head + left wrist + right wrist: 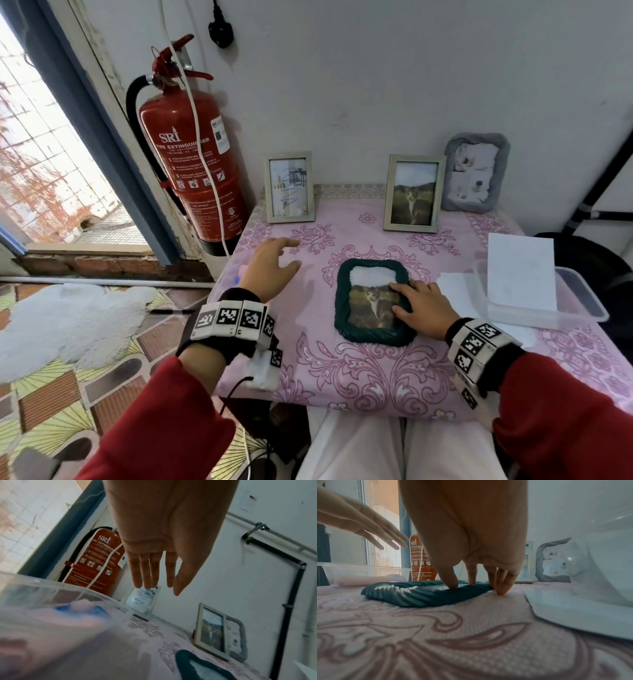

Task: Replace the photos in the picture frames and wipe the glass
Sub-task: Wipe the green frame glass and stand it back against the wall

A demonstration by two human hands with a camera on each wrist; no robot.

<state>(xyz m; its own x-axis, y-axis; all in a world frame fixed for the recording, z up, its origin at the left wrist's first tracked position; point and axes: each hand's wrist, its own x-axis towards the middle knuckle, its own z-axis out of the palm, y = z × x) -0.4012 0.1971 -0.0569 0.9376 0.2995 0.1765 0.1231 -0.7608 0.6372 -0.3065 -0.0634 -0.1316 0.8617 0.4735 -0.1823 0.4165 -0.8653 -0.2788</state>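
Note:
A dark green ribbed picture frame [344, 298] lies flat in the middle of the pink patterned tablecloth [359, 370]. A cat photo [368, 305] fills its lower part and the upper part shows white. My right hand [421, 305] rests on the frame's right side, with index finger and thumb pressing on the photo. In the right wrist view the thumb [452, 580] is down inside the green frame [419, 595] and the other fingertips touch the cloth beside it. My left hand [270, 267] hovers above the table's left part, fingers straight [154, 574], holding nothing.
Three frames stand against the wall: a pale one with a sketch [290, 186], one with a cat photo [413, 193], a grey ribbed one [474, 171]. A clear tub [582, 301] holding white paper [520, 270] sits at the right. A red fire extinguisher [191, 154] hangs at the left.

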